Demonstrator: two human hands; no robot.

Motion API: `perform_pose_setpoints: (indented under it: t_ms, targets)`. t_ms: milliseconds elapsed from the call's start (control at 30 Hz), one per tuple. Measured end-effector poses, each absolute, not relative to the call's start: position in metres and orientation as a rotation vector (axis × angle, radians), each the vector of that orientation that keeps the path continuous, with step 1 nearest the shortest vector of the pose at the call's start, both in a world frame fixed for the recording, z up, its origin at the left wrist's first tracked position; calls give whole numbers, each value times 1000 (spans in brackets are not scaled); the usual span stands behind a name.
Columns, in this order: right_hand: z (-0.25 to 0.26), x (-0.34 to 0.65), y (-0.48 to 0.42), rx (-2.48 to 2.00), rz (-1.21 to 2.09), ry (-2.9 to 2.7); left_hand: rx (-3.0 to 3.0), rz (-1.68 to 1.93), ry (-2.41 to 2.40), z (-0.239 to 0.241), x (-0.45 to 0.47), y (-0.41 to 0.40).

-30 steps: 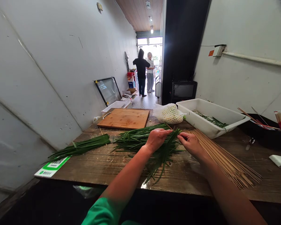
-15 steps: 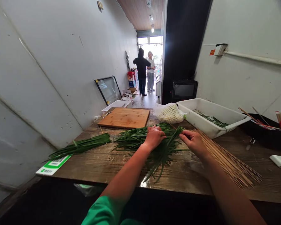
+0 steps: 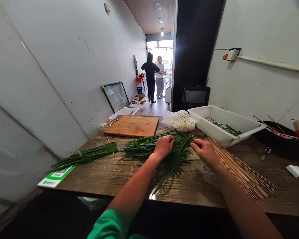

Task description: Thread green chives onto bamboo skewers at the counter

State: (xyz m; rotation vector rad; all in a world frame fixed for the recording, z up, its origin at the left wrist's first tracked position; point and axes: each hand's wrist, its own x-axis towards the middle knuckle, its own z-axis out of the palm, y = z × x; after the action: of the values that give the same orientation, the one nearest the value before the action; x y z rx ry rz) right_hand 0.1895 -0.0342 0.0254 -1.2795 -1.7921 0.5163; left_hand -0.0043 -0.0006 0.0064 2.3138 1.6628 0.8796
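Note:
A loose heap of long green chives [image 3: 142,146] lies across the middle of the wooden table. Over it my left hand [image 3: 163,146] is bent down with its fingertips pinched together; what they hold, if anything, is hidden. My right hand [image 3: 204,150] pinches the right end of a bunch of chives [image 3: 176,167], whose leaves hang down toward the table's front. A thin bamboo skewer [image 3: 183,134] pokes out at the top of this bunch. More bamboo skewers [image 3: 241,171] lie fanned out beneath and beside my right forearm. Farther left rests a second bundle of chives [image 3: 89,154], with a skewer through its end.
Behind the heap are a wooden cutting board [image 3: 133,125] and a white foam-net-wrapped item [image 3: 179,120]. A white plastic tub [image 3: 249,128] with chive scraps stands at right, near a black container [image 3: 276,146]. A green-and-white card [image 3: 49,182] lies at the left corner. Two people stand near the doorway.
My left hand has shifted slightly left and lower over the heap, its fingers drawn closer together. My right hand stays nearly in place on the bunch.

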Motion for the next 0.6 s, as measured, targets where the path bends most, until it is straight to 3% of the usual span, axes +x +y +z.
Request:
perform_pose_setpoints:
  t_ms: [300, 433, 600]
  targets:
    - [25, 188, -33, -1316, 499, -1783, 2408, 563, 1946, 24, -28, -5]
    - [23, 188, -32, -1352, 487, -1779, 2434, 738, 2167, 38, -37, -11]
    - [16, 192, -26, -1405, 448, -1798, 2500, 691, 1771, 36, -20, -6]
